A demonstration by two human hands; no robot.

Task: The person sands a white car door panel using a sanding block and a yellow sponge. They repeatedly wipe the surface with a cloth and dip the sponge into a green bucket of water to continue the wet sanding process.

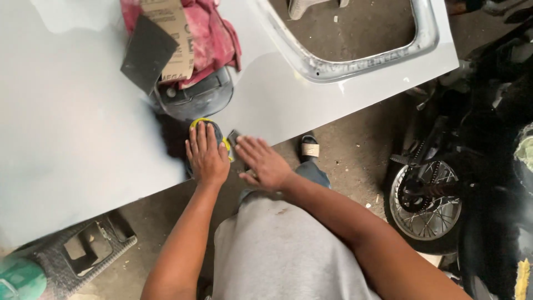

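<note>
The left hand (206, 155) is pressing flat, fingers spread, on a round grey sander (214, 133) with a yellow rim; the right hand (264, 162) is lying open on dark sandpaper (234, 139), gripping nothing.

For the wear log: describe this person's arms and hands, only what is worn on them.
Both arms are bare from the upper arm down; no sleeves reach them. The left hand and the right hand wear no gloves, and no rings, watch or bands show on fingers or wrists. A grey garment covers the torso between the arms.

Bare forearms, grey shirt (283, 250), blue jeans (312, 172), beige strapped sandal (310, 148)
</note>
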